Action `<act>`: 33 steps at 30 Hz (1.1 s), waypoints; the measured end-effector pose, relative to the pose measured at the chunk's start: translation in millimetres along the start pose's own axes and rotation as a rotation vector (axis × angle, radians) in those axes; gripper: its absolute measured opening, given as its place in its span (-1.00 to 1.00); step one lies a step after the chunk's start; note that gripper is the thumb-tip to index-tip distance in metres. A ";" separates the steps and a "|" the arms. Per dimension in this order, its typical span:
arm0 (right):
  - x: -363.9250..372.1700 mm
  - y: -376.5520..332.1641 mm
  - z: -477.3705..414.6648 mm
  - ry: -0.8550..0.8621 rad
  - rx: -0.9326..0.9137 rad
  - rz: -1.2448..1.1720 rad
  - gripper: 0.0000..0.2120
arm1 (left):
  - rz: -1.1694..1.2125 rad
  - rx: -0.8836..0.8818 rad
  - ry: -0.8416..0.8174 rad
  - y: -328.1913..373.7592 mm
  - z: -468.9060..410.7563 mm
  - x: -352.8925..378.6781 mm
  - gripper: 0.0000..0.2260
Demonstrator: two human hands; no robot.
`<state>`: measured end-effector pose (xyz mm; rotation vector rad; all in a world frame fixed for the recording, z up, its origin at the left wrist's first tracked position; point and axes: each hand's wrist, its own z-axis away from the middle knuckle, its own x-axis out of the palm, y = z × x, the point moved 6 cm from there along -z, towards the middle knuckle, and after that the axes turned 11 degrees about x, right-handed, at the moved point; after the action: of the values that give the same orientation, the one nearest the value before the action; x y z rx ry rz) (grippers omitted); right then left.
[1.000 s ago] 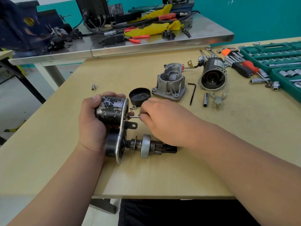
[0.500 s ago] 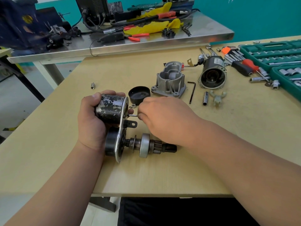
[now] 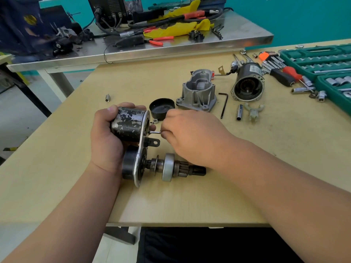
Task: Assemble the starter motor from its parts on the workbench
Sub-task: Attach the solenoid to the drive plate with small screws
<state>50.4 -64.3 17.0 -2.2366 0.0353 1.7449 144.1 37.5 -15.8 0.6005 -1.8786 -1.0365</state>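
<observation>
Head view showed the left hand (image 3: 106, 141) gripping the worn solenoid (image 3: 127, 122) at centre-left of the frame, with its mounting plate (image 3: 139, 164) and pinion shaft (image 3: 171, 167) resting on the workbench (image 3: 57, 168). The right hand (image 3: 190, 137) pinched a thin metal rod (image 3: 154, 132) at the plate's face; I could not tell whether it was a screw or a tool. The step was probably fastening solenoid to plate, so the next move would need straight, steady turning. A black cap (image 3: 161, 109) crowded the knuckles from behind; open bench lay at lower right.

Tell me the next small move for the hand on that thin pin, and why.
Probably push the thin pin into the mounting plate: the right hand pinches its outer end, its tip just meets the plate, and the left hand grips the cylinder steady.
</observation>
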 end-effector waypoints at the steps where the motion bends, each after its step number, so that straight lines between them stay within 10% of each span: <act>1: 0.9 -0.8 -0.6 0.002 -0.003 0.008 -0.81 | -0.007 0.007 0.002 0.8 0.1 0.2 -0.68; 33: 1.5 -2.8 1.9 -0.011 0.011 -0.183 -0.84 | 0.034 0.058 0.011 0.7 -0.6 0.1 -0.65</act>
<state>49.6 -60.9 15.8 -2.1481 -0.1560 1.6551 144.6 37.6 -15.0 0.6047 -1.9088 -0.9580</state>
